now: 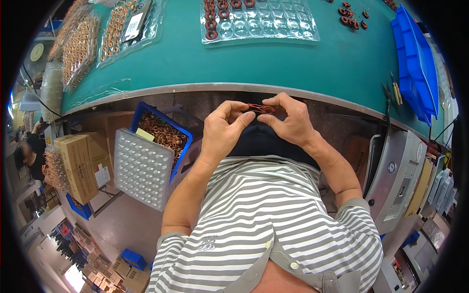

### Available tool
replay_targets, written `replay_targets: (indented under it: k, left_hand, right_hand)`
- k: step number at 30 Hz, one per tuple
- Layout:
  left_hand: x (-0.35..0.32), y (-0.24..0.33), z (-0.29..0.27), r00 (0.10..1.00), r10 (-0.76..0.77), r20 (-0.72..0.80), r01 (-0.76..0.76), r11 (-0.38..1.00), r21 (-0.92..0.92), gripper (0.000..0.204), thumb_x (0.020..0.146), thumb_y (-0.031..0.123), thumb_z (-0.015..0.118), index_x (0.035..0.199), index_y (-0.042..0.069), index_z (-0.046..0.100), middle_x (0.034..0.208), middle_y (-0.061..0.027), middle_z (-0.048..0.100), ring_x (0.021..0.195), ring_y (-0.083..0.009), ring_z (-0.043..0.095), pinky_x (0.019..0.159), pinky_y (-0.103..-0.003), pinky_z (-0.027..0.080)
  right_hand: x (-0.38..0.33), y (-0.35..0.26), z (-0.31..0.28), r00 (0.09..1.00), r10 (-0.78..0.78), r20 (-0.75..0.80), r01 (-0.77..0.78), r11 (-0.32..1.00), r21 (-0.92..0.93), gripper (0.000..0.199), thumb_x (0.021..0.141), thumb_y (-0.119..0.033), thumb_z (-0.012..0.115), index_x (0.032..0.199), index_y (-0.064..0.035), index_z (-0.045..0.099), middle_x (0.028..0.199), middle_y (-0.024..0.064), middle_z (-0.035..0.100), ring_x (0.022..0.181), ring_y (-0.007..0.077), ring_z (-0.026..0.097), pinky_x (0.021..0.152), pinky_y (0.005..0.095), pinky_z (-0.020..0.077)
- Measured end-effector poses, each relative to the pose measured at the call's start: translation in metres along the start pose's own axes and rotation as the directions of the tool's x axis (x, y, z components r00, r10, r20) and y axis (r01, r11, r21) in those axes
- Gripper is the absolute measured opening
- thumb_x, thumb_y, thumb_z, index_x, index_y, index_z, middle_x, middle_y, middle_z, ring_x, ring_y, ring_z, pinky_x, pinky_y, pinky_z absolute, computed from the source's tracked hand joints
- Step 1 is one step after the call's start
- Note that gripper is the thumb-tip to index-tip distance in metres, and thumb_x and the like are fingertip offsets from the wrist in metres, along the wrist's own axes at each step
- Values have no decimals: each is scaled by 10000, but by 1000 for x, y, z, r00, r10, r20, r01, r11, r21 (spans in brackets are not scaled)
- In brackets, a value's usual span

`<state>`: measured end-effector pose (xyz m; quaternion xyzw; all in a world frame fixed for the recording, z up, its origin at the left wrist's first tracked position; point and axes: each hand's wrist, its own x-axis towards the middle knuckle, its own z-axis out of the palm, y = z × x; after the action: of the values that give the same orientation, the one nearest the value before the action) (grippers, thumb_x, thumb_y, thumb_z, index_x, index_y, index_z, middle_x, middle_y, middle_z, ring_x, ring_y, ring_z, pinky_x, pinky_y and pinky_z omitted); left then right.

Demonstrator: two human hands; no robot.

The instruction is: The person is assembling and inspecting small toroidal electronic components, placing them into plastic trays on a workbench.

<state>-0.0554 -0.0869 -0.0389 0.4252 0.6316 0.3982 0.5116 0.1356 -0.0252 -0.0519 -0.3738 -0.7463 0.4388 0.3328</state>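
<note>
Between my two hands, just short of the table's near edge, is a small copper-wound ring coil with its wire leads stretched to the left. My right hand pinches the coil's ring between thumb and fingers. The wire ends run into the fingertips of my left hand, which is closed on them. Farther off on the table, a clear plastic tray with round pockets holds several similar dark red coils along its left and far side.
Loose coils lie on the green table at the far right. Nearby are cutters and blue bins. Bagged coils and a phone are at far left. A blue crate and pocketed tray stand left below.
</note>
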Motion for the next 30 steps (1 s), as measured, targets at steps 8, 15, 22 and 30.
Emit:
replay_targets:
  k: [8, 15, 22, 30]
  left_hand:
    - [-3, -9, 12, 1000, 21, -16, -22, 997, -79, 198, 957, 187, 643, 926, 1, 704, 749, -18, 659, 667, -71, 583, 593, -206, 465]
    - [2, -2, 8, 996, -38, 78, 53, 977, -205, 193, 953, 188, 642, 975, 4, 695, 733, -11, 635, 660, -74, 569, 590, -210, 457]
    - [4, -3, 0, 848, 516, -120, -488, 849, 203, 282, 810, 63, 766, 1074, 44, 669, 923, -77, 641, 781, -170, 642, 650, -272, 517]
    - [-2, -11, -2, 876, 465, -130, -432, 875, 217, 295, 807, 5, 756, 1087, 38, 668, 907, -67, 654, 783, -140, 640, 694, -267, 519]
  right_hand:
    - [-5, 9, 8, 976, -215, -27, 214, 975, -57, 283, 737, -22, 811, 960, 9, 640, 799, 111, 672, 702, 192, 692, 623, 279, 569]
    - [-7, 9, 4, 988, -125, -93, 123, 992, -32, 248, 801, -45, 779, 996, 29, 644, 820, 106, 686, 662, 148, 670, 551, 257, 544]
    - [1, 4, 9, 894, 422, 150, -442, 776, 450, 311, 957, -292, 638, 1016, 13, 654, 731, 48, 656, 554, 89, 600, 475, 213, 498]
    - [7, -8, 16, 901, 377, 215, -424, 869, 255, 289, 985, -296, 591, 1023, -17, 651, 634, 39, 617, 481, 70, 550, 430, 228, 432]
